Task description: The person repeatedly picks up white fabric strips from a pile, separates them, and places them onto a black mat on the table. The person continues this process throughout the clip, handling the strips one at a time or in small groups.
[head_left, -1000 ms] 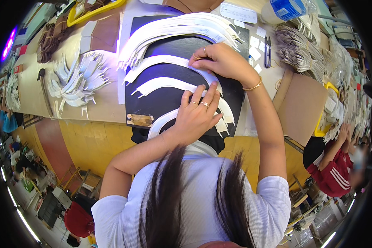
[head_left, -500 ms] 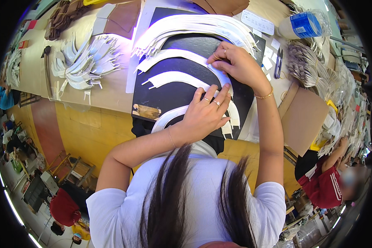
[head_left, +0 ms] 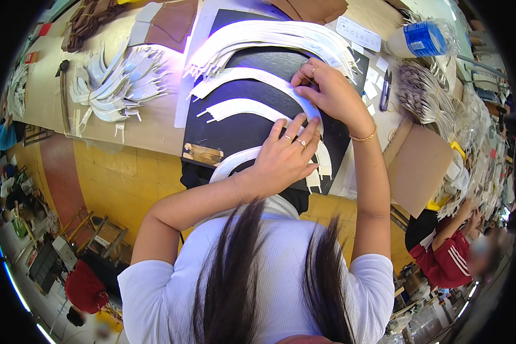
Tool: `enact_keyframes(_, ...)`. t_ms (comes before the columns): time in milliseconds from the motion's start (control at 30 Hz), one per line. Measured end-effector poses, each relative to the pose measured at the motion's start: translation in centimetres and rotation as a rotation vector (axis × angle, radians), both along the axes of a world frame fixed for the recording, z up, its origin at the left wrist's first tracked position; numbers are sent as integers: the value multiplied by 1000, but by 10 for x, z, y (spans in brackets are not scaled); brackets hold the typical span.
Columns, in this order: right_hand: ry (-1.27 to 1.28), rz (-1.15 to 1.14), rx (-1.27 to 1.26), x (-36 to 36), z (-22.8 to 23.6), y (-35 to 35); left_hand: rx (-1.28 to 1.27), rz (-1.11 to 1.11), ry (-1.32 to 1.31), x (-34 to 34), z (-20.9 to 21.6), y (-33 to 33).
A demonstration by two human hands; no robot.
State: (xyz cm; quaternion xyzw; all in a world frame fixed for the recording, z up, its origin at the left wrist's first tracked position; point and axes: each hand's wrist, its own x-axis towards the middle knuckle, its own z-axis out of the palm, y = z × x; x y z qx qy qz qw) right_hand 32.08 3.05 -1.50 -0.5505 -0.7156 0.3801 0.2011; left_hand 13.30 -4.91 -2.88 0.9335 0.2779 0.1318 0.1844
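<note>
- the left hand covered part of the middle white strip.
- i couldn't tell whether the right hand pinched or only touched the upper strip.
- the top edge cut off brown panels.
- a co-worker in red was blurred about the head.
- marks on a white slip were too tiny.

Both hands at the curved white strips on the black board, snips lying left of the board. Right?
Snips' side is wrong: the head view shows the snips lying right of the black board. Left hand and right hand are at the curved white strips.
</note>
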Motion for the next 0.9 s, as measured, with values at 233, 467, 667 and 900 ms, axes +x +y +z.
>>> enact_keyframes(233, -33, -14, 160, -4, 4, -1, -66, -138, -30, 2, 9, 22)
enact_keyframes(467, 233, -544, 334, 11, 50, -56, -215, -188, -54, 4, 27, 58)
enact_keyframes(667, -70, -524, 341, -13, 8, -109, -654, 107, -317, 2, 14, 85)
enact_keyframes(900, -335, -417, 306, -31, 4, -98, -945, 444, -610, 6, 4, 91)
